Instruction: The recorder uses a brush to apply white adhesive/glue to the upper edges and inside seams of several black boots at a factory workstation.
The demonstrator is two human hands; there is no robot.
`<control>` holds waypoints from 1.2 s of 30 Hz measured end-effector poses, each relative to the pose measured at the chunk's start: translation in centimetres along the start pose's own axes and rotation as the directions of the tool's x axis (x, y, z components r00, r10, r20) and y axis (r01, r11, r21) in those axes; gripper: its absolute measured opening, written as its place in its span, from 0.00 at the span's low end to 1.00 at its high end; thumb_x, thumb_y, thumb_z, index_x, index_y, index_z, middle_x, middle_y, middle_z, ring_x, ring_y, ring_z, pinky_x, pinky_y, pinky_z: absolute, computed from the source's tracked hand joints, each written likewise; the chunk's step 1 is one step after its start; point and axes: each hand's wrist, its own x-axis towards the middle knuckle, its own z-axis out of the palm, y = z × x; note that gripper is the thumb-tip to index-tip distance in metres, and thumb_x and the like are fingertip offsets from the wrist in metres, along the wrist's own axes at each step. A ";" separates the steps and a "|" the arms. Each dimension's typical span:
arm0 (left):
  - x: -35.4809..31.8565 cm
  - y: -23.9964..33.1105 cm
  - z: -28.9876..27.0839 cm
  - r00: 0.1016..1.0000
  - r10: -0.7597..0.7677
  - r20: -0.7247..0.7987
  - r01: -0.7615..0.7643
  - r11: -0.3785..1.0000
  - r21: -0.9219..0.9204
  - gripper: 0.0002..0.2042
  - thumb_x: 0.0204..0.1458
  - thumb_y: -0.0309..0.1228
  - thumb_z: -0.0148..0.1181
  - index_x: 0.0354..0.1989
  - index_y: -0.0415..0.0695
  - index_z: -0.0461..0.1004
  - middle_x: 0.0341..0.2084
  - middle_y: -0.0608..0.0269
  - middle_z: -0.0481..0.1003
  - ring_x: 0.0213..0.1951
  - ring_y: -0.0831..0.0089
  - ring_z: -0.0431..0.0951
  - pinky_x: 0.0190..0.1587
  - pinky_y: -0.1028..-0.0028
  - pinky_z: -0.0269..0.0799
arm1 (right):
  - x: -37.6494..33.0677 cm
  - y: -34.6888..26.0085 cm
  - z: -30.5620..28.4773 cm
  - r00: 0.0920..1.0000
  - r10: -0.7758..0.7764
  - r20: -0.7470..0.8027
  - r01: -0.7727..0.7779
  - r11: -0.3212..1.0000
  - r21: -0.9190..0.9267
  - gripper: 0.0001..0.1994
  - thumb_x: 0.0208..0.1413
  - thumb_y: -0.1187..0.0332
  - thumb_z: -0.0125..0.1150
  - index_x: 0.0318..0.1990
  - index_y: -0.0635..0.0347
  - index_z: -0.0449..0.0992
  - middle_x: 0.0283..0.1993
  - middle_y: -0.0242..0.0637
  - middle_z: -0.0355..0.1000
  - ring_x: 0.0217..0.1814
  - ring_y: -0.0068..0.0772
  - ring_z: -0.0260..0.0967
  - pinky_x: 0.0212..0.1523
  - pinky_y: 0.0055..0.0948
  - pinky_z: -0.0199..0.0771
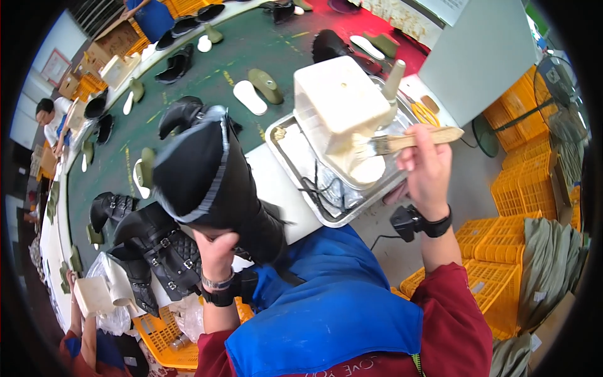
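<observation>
"At nine o'clock, what's supporting the boot [217,179]?"

"The left hand [217,251] is gripping it, some fingers hidden. At two, the right hand [430,176] is pinching the brush [396,143] beside the tub [339,88]."

"Any tip?"

"Holding the boot steady, bristles lightly loaded, seems wise."

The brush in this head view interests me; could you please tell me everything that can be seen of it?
The brush has a light, wooden-looking handle with brownish marks, a dark greyish band and pale, whitish bristles. It lies nearly level across the picture, bristles to the left. The right hand grips the handle, whose end sticks out beyond the fingers. The bristles are at the cream container; whether they touch it is hard to tell.
</observation>
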 end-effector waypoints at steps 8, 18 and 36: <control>0.7 -1.9 0.3 0.933 -0.321 0.165 0.352 0.704 -0.616 0.36 0.35 0.32 0.62 0.56 0.37 0.55 0.51 0.53 0.63 0.53 0.60 0.63 0.57 0.63 0.57 | 0.0 0.1 -1.7 0.996 0.072 -0.055 -0.072 0.997 -0.004 0.11 0.57 0.64 0.48 0.32 0.65 0.69 0.18 0.30 0.62 0.17 0.16 0.55 0.20 0.17 0.60; 1.2 -0.7 -0.1 0.890 -0.254 0.378 0.286 0.958 -0.029 0.52 0.21 0.44 0.75 0.58 0.38 0.53 0.55 0.58 0.59 0.56 0.65 0.60 0.59 0.66 0.52 | 1.8 -2.7 -2.5 1.000 -0.010 -0.021 0.005 0.971 -0.240 0.11 0.59 0.64 0.45 0.34 0.63 0.68 0.18 0.27 0.62 0.17 0.13 0.53 0.21 0.16 0.58; 1.4 0.2 2.8 0.532 -0.597 0.601 0.638 0.749 0.178 0.51 0.24 0.48 0.73 0.58 0.36 0.53 0.54 0.58 0.60 0.55 0.67 0.59 0.57 0.67 0.53 | 2.7 -4.4 5.1 0.510 0.104 0.854 0.402 0.849 -0.343 0.05 0.47 0.74 0.59 0.32 0.65 0.73 0.27 0.38 0.72 0.28 0.29 0.70 0.29 0.22 0.68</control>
